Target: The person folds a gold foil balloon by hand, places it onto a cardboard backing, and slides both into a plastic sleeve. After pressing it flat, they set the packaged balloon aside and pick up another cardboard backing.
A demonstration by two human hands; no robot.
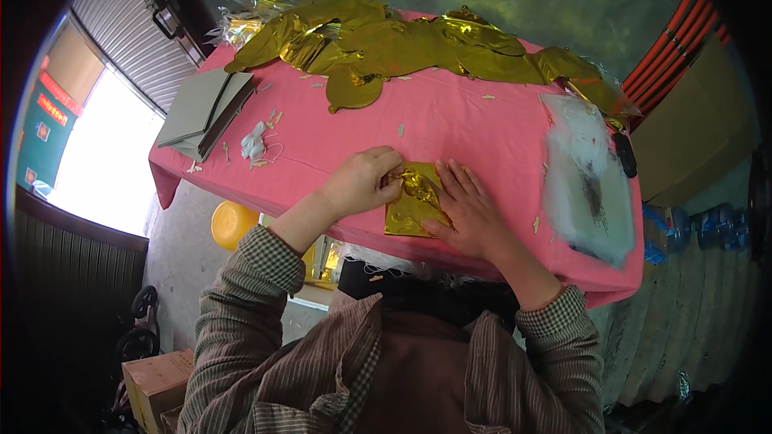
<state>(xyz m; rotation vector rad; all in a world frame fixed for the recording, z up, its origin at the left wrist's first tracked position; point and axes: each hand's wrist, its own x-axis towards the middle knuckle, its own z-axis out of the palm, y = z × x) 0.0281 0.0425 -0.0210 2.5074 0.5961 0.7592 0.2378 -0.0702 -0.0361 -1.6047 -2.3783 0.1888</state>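
Note:
On the pink cloth before me lies a gold foil balloon (pixel 412 213), folded into a rough rectangle with a crumpled, shiny middle. My left hand (pixel 371 181) is closed at its upper left edge, the fingers pinching the foil there. My right hand (pixel 470 213) lies flat over the right side, fingers stretched out and pressing on the foil. Across the far edge of the table spreads a pile of flat gold foil balloons (pixel 386 44), apart from both hands.
Grey boards (pixel 197 116) are stacked at the table's left, beside a white string bundle (pixel 253 143). Clear plastic bags (pixel 587 193) lie at the right near a black object (pixel 624 154). Small pale slips dot the pink tablecloth (pixel 322 133). Below left is a yellow stool (pixel 233 225).

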